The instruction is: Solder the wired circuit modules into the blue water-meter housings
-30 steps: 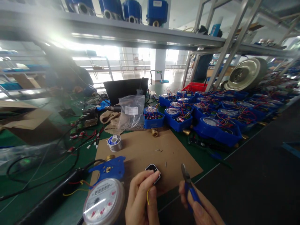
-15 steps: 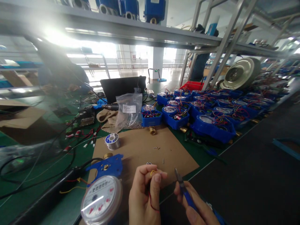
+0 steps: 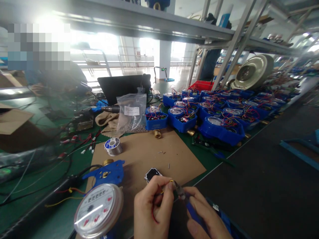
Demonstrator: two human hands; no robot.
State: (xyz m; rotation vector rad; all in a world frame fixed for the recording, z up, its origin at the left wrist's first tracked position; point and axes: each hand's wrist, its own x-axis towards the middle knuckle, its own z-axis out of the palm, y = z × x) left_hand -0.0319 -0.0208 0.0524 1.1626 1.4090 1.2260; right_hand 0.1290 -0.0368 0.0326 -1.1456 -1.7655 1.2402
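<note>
My left hand (image 3: 154,205) pinches a yellow wire (image 3: 171,181) between thumb and fingers, and a red wire (image 3: 155,214) runs down across its palm. Blue-handled cutting pliers (image 3: 190,205) are gripped in my right hand (image 3: 204,212), with their jaws at the pinched wire end. Whether the jaws touch the wire I cannot tell. Just beyond my left hand lies a small dark part with a pale edge (image 3: 152,173), partly covered by it. To the left stands a round water meter dial (image 3: 98,209) under a clear cover, beside a blue bracket (image 3: 109,174).
A solder spool (image 3: 113,146) and a few small metal pins lie on the brown cardboard (image 3: 139,149). Behind are a plastic bag (image 3: 132,114) and a brown cloth (image 3: 107,122). Blue meter housings (image 3: 216,129) with loose wires line the right. Another person sits across at the left.
The pliers have come left to the wire at my left fingertips. More of the small dark part shows beyond my left hand. The view has shifted slightly.
</note>
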